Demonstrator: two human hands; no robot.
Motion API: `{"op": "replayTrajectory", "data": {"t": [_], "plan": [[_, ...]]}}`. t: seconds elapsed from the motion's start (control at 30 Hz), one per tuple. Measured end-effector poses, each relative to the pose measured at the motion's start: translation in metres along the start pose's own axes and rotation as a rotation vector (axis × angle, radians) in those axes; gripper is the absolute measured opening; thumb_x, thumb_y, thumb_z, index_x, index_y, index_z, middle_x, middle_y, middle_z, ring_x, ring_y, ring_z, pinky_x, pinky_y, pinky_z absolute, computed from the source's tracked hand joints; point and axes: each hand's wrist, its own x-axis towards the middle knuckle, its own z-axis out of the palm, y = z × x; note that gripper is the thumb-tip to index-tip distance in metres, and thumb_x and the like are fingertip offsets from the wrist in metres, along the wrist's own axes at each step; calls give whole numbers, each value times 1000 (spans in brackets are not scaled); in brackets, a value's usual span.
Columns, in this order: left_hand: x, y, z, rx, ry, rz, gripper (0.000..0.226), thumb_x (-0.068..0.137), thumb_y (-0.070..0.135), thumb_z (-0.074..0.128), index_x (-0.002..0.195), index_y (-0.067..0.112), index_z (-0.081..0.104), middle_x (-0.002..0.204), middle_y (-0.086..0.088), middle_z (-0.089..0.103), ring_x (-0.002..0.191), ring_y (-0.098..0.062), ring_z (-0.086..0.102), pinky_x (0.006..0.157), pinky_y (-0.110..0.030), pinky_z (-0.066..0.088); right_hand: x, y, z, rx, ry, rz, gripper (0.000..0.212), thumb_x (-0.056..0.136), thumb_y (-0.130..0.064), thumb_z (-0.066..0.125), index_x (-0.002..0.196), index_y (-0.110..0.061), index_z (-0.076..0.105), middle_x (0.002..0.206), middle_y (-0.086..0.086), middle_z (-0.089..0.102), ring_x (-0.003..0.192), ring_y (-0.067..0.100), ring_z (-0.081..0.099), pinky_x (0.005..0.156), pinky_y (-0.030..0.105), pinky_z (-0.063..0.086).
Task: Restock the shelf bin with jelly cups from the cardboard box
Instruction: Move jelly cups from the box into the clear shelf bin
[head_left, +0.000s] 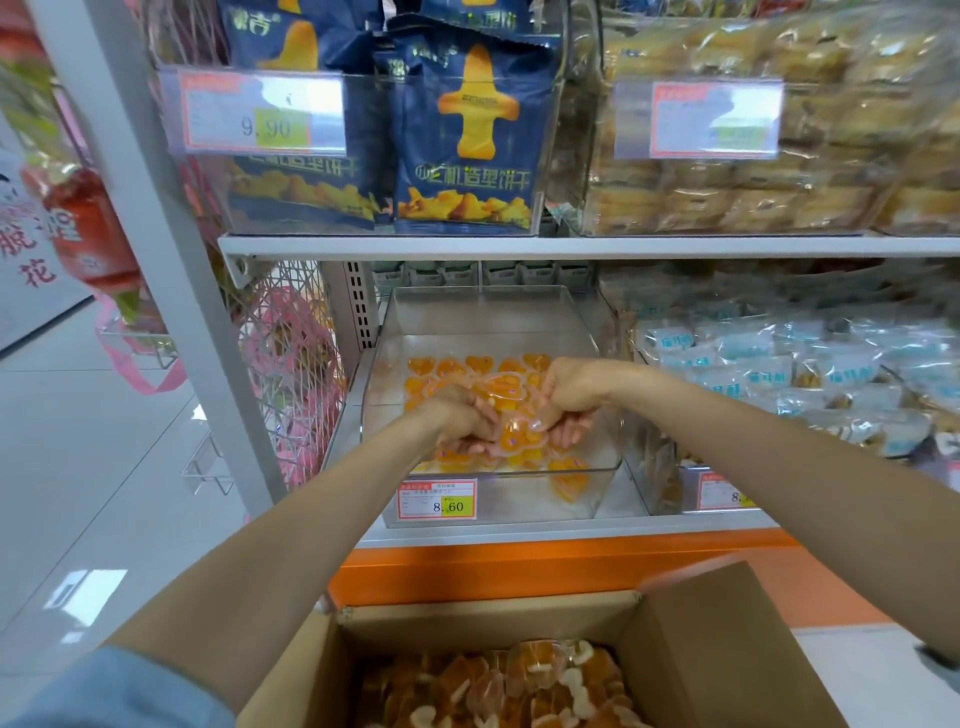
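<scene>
Sitting nearest the camera, the open cardboard box (691, 649) held a heap of boxed jelly cups (498, 686), orange and heart-shaped in clear wrap. Both bare forearms reached over it, past the orange shelf base (519, 566), into the clear shelf bin (597, 483) on the lower shelf, whose front wall carried a price label (437, 500) reading 8.60. Low inside the bin, over its front half, the left grip (457, 415) and the right grip (571, 395) met side by side, the fingers of each curled round a shared handful of jelly cups (514, 434). More loose jelly cups (467, 369) lay flat on the bin floor beneath and behind the hands, and one lay by the front right corner. Pale blue packets (779, 364) filled the neighbouring space to the right. On the shelf above, dark blue biscuit bags (467, 156) stood upright in a clear bin with a 9.90 label (260, 111), and wrapped golden cakes (753, 197) were stacked beside them on the right.
</scene>
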Motion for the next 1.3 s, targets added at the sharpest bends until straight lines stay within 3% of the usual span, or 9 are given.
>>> {"op": "replayTrajectory", "data": {"t": [0.2, 0.4, 0.57, 0.67, 0.8, 0.9, 1.03, 1.2, 1.3], "plan": [[8, -9, 17, 278, -29, -54, 30, 80, -14, 61, 71, 11, 48, 31, 8, 50, 26, 0, 46, 32, -10, 36, -2, 3, 3, -136, 235, -126, 15, 87, -13, 65, 72, -12, 62, 62, 3, 62, 36, 4, 53, 41, 18, 48], [13, -7, 26, 588, 9, -61, 24, 70, 10, 78, 89, 8, 62, 81, -2, 58, 75, -16, 54, 46, -18, 38, -2, 3, 3, -91, 280, -161, 6, 89, -14, 63, 89, -9, 67, 66, 4, 63, 48, 9, 58, 45, 17, 51], [22, -8, 31, 610, -22, -115, 21, 64, 10, 82, 67, 11, 61, 85, -5, 65, 82, -18, 61, 75, -29, 52, 8, 1, 2, -87, 421, -173, 8, 90, -10, 61, 86, -12, 68, 73, 4, 66, 45, 8, 57, 52, 22, 54], [28, -8, 32, 621, -28, -117, 23, 67, 10, 80, 64, 12, 58, 80, -4, 66, 85, -18, 66, 77, -27, 53, 17, -1, 0, -136, 516, -204, 15, 89, -10, 60, 100, -12, 70, 103, 7, 68, 83, 18, 65, 75, 25, 50], [21, -2, 18, 635, -2, -55, 27, 82, 28, 71, 62, 14, 56, 42, 10, 57, 42, -2, 54, 45, -12, 45, 41, -1, 3, -171, 433, -193, 30, 91, -12, 58, 120, -15, 63, 123, 8, 61, 112, 22, 57, 90, 26, 45], [11, 1, -4, 556, 89, 2, 28, 87, 31, 64, 69, 12, 54, 65, -3, 67, 54, -14, 63, 58, -25, 54, 57, 0, 8, -189, 391, -133, 37, 93, -16, 56, 130, -17, 57, 131, 8, 58, 118, 24, 55, 93, 28, 44], [0, 4, -35, 506, 187, 96, 21, 92, 21, 59, 74, 12, 52, 87, -16, 70, 76, -26, 69, 75, -38, 57, 69, 0, 11, -52, 425, -39, 28, 85, -10, 67, 113, -8, 66, 113, 12, 66, 97, 26, 66, 84, 32, 53], [1, -2, -45, 313, 181, 189, 15, 90, 6, 59, 81, 12, 48, 78, -8, 60, 63, -14, 62, 59, -29, 55, 63, 4, -1, 343, 384, 114, 3, 84, 5, 64, 83, 7, 62, 39, 10, 57, 32, 16, 55, 40, 26, 49], [1, -6, -41, 218, 143, 189, 14, 89, 4, 60, 85, 13, 50, 83, -9, 60, 68, -15, 62, 56, -24, 53, 41, -6, -8, 214, 370, 76, 3, 84, 5, 64, 86, 6, 66, 42, 9, 57, 29, 11, 51, 35, 19, 42]]}}
